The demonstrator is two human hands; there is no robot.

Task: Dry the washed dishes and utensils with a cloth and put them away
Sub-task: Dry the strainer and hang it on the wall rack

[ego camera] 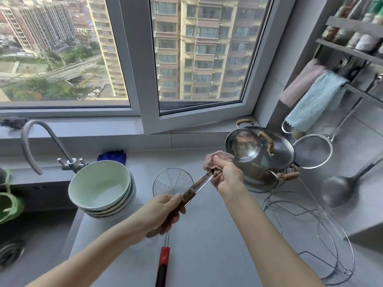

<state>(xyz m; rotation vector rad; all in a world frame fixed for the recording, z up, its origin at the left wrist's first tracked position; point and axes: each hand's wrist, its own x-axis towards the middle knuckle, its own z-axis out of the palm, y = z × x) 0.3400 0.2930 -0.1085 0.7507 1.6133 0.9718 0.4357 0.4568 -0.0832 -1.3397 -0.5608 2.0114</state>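
Drying the ladle (242, 146), your left grip (163, 212) clasps its handle, your right grip (229, 176) pinches the cloth (220, 156) round its shaft; wipe the scoop next.

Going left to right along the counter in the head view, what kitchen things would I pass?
Faucet → stack of green bowls → wire skimmer → lidded steel pot → mesh strainer → dark ladle.

Daylight comes through a white-framed window (136, 59) facing tall apartment blocks (207, 48). Below the window lie a grey sill (83, 127) and a grey counter (207, 235), with a sink (31, 235) down to its left and a grey wall (294, 48) to its right.
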